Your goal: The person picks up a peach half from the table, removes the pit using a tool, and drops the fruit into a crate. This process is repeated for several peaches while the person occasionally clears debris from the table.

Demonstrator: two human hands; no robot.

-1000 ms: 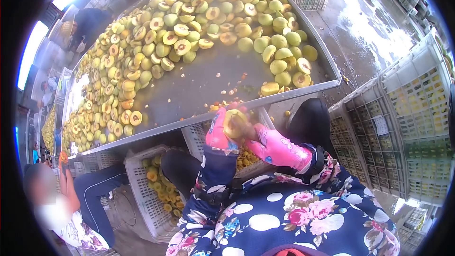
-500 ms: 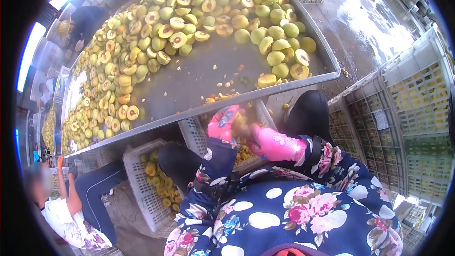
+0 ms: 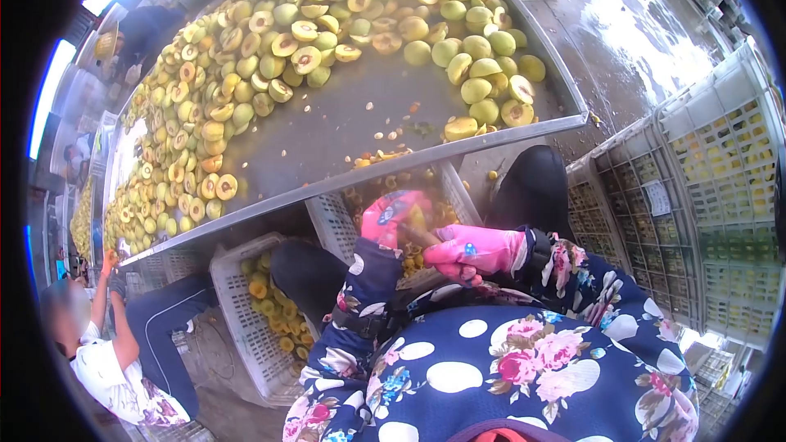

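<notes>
My left hand (image 3: 393,217), in a pink glove, is closed around a yellow-green piece of fruit (image 3: 417,219), partly hidden by the fingers. My right hand (image 3: 475,252), also gloved in pink, has its fingers wrapped round the brown handle of a small tool (image 3: 421,237), whose tip meets the fruit. Both hands are over a white crate (image 3: 330,227) holding yellow fruit pieces, below the near edge of a metal table (image 3: 344,106). Halved fruit (image 3: 306,59) with brown centres is heaped on that table.
A second white crate (image 3: 237,311) of fruit pieces stands at the left. Beyond it sits another person (image 3: 123,368) with hands at the table's edge. Stacked crates (image 3: 712,172) of fruit rise on the right. My knees flank the crate.
My right hand has moved slightly down and turned, showing its curled fingers and the tool handle. My left hand is slightly lower. The other person's hands have shifted at the table's edge.
</notes>
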